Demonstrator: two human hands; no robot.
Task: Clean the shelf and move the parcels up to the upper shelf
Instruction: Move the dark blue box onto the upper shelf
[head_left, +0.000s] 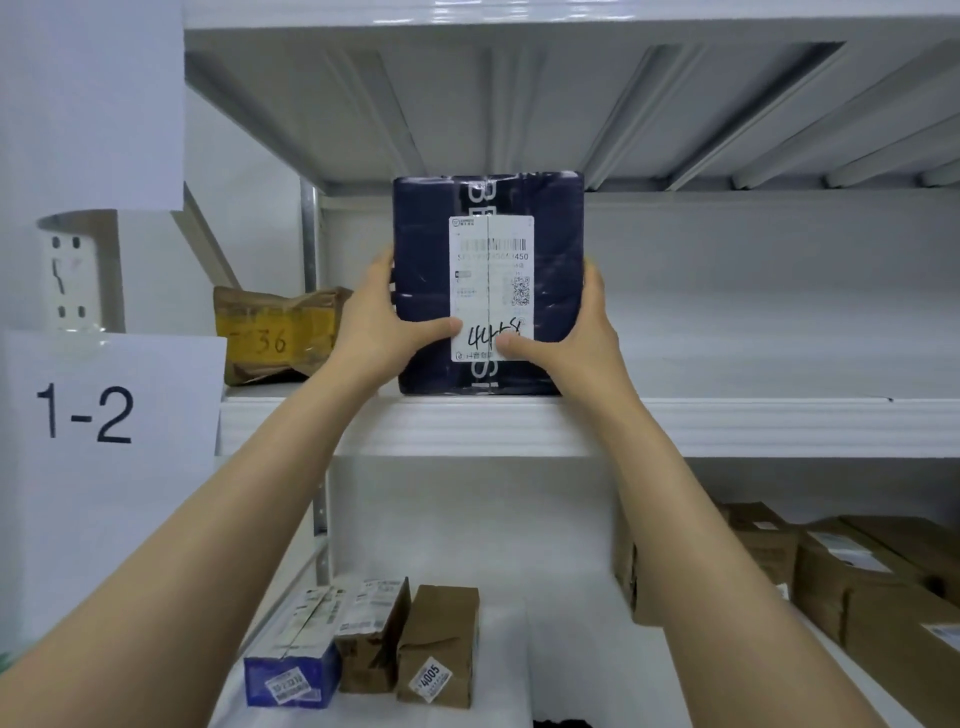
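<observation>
A dark blue parcel (426, 249) with a white shipping label stands upright on the front of the upper shelf (519, 423). My left hand (379, 322) grips its left side, thumb across the front. My right hand (576, 332) grips its right side, thumb on the label. A brown parcel with a yellow label marked 36 (275, 332) lies on the same shelf to the left. On the lower shelf (571, 649) stand a blue box (291, 670) and two small brown parcels (436, 649).
Several cardboard boxes (857, 582) are stacked at the right of the lower shelf. A white sign reading 1-2 (88, 415) hangs on the left upright. The underside of a higher shelf (519, 104) spans the top. The upper shelf extends right of the blue parcel.
</observation>
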